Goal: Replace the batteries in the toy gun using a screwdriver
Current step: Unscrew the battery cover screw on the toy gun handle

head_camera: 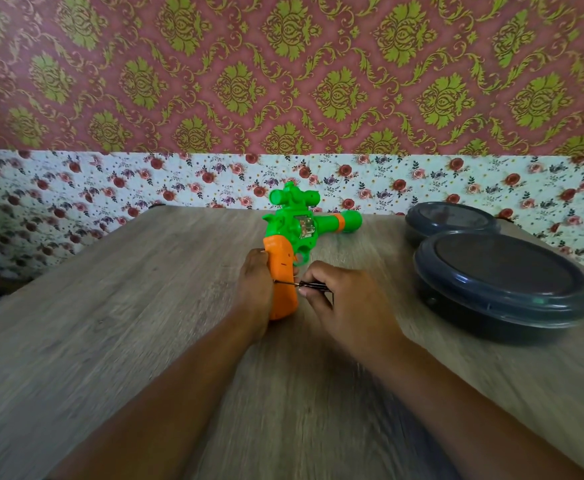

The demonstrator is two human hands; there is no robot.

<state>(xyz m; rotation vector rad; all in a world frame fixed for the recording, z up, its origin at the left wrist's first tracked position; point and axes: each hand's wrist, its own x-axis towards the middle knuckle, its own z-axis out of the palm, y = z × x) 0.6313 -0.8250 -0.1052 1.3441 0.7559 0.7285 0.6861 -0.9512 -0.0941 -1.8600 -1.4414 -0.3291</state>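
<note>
— Two hands at the middle of our table. Our left hand is wrapped round the orange grip of the toy gun, holding it upright with the butt down on the wood.

— And our right hand?

— It pinches the screwdriver between thumb and fingertips. We see a thin dark shaft lying nearly level, its tip touching the side of the grip.

— Can we see the screw?

— No. The tip is too small to make out, and the left hand covers the far side of the grip. Most of the screwdriver's handle is hidden in our right palm.

— The rest of the gun?

— Green body and scope above the grip, barrel pointing right with an orange band near the muzzle. A small clear window sits in its side; what is behind it is unclear.

— Further out?

— Two dark round lidded containers at the right, one partly behind the other, well apart from the gun. Patterned wallpaper behind. Motion blur smears the near table and our forearms.
</note>
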